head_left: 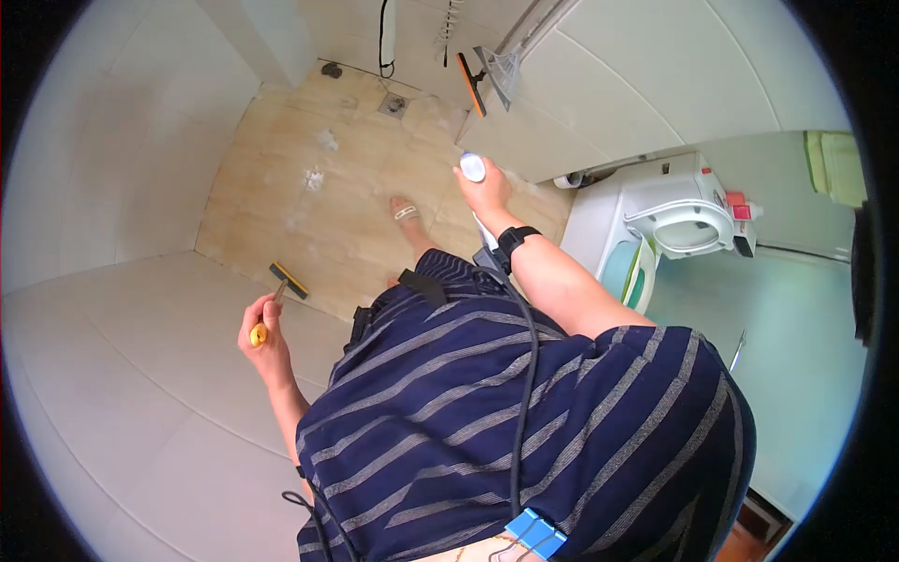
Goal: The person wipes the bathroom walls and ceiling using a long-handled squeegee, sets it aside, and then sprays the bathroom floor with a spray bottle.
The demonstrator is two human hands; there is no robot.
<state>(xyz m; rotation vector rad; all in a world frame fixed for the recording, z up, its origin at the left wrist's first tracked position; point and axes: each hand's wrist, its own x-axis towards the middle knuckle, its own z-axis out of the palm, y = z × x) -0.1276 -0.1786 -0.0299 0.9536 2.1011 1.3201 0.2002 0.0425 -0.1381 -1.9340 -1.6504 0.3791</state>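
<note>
Gripping a yellow-handled brush in the left hand, right hand clamped around a white bottle above the tiled floor.

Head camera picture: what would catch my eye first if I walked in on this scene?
Most likely the navy dress with grey stripes filling the lower middle, seen from above. Next, the two hands: the left hand grips a yellow-handled brush over the beige tiled floor, and the right hand holds a white bottle. At right stands a white toilet with its seat raised.

no readable text, labels or numbers
</note>
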